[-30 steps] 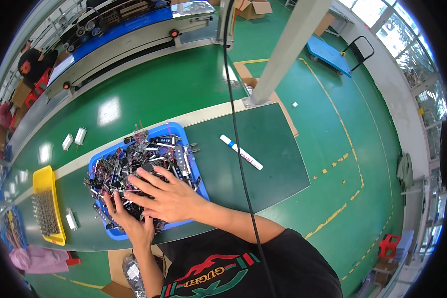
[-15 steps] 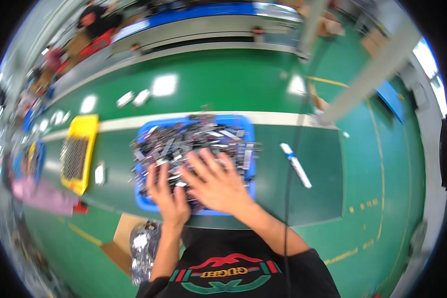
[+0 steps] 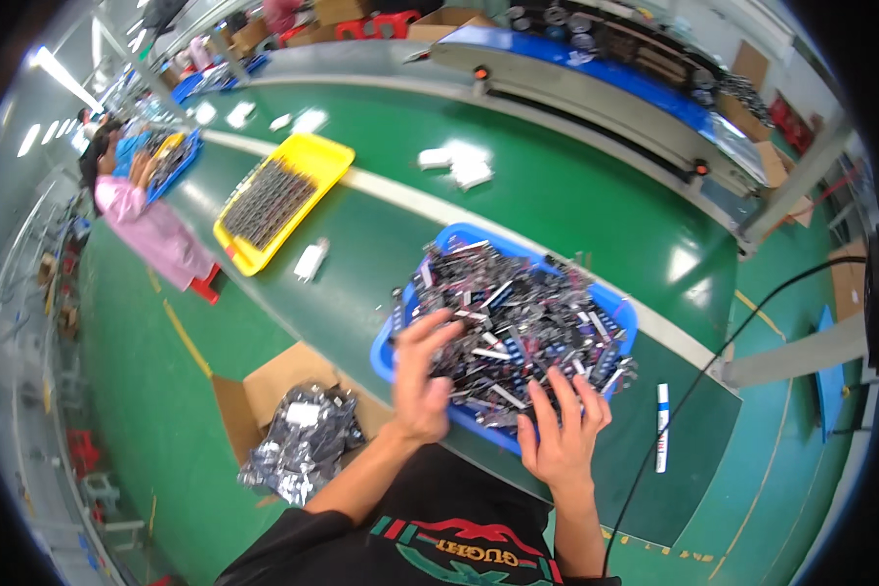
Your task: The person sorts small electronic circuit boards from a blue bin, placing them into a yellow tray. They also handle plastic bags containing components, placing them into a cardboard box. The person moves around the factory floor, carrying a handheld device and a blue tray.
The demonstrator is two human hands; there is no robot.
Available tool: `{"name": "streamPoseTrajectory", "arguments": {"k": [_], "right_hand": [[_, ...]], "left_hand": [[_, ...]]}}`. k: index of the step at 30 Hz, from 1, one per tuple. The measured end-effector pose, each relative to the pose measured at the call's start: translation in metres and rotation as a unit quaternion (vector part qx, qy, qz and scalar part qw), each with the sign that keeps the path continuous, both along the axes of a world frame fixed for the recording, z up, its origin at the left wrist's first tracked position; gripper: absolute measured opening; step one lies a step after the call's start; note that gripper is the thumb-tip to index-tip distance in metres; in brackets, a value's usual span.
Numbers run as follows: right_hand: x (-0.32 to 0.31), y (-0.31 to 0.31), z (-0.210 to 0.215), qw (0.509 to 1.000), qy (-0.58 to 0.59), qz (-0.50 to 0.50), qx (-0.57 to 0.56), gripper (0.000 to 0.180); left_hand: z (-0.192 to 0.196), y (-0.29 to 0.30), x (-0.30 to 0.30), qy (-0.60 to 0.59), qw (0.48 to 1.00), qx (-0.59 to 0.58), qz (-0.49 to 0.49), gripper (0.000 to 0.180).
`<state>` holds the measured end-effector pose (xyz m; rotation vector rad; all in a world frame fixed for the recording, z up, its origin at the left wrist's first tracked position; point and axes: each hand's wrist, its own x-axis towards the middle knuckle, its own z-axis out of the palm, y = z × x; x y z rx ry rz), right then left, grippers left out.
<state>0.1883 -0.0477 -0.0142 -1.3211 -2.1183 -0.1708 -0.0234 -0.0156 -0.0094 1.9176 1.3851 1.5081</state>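
A blue tray (image 3: pixel 382 357) on the green bench is heaped with small dark and silver strip-shaped parts (image 3: pixel 518 308), several sticking over its rim. My left hand (image 3: pixel 422 386) is over the tray's left side, fingers partly bent and thumb apart, with nothing visible in it. At the near right side of the heap is my right hand (image 3: pixel 565 425), its fingers spread and their tips at the parts. Whether the fingertips press on any part is hard to make out.
Left along the bench lie a small white piece (image 3: pixel 312 260) and a yellow tray (image 3: pixel 338 156) with rows of dark parts. A white marker (image 3: pixel 662 430) and black cable (image 3: pixel 713 361) are at right. Below left stands an open carton (image 3: pixel 264 383) with plastic-wrapped goods. A co-worker in pink (image 3: pixel 151 220) sits beyond.
The view has swung left, so the tray now appears farther right. My hands, close together over the heap before, have parted, the left to the tray's left edge and the right to its near right.
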Motion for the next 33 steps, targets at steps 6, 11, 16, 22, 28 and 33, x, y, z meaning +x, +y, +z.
{"name": "streamPoseTrajectory", "arguments": {"k": [6, 11, 16, 22, 28, 33], "right_hand": [[0.016, -0.011, 0.004, 0.999, 0.036, -0.040, 0.008, 0.030], [0.014, -0.017, 0.005, 0.996, 0.088, -0.025, 0.016, 0.027], [0.019, -0.020, -0.001, 0.990, 0.139, -0.032, 0.008, 0.026], [0.023, -0.017, 0.000, 0.989, 0.141, -0.039, -0.010, 0.027], [0.013, -0.022, -0.006, 0.990, 0.135, -0.045, -0.022, 0.025], [0.011, -0.029, -0.008, 0.989, 0.127, -0.062, -0.047, 0.021]], "left_hand": [[0.018, 0.076, -0.113, 0.232, 0.930, -0.034, 0.282, 0.031], [-0.066, 0.116, -0.237, 0.396, 0.828, -0.227, 0.326, 0.062], [-0.072, 0.119, -0.254, 0.213, 0.934, -0.141, 0.248, 0.041], [0.011, 0.079, -0.167, -0.192, 0.960, -0.202, 0.042, 0.041], [-0.004, 0.101, -0.169, 0.272, 0.938, -0.064, 0.207, 0.040], [-0.035, 0.123, -0.195, 0.302, 0.926, -0.130, 0.189, 0.040]]}}
